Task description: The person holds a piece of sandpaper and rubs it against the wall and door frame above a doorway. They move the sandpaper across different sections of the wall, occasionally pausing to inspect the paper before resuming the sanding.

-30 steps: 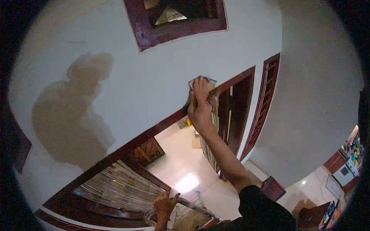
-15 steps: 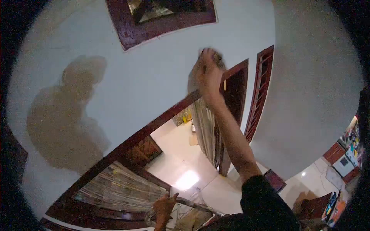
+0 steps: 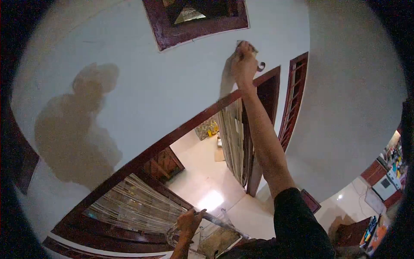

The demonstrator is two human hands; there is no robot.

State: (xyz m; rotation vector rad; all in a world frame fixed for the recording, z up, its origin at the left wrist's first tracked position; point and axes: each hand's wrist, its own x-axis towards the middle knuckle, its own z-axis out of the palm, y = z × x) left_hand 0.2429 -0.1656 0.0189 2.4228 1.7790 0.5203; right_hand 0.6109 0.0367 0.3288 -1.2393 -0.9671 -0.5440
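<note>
White wall (image 3: 172, 95) is in front of me, and my right hand (image 3: 243, 64) is pressed on it high up, closed around a small cloth (image 3: 246, 46). The cloth sits just above the dark wooden door frame (image 3: 181, 129). My left hand (image 3: 189, 221) is down low, gripping a metal ladder rail (image 3: 220, 223). A striped curtain (image 3: 232, 138) hangs in the doorway under my right arm. A dark wooden vent frame (image 3: 198, 26) is higher on the wall.
</note>
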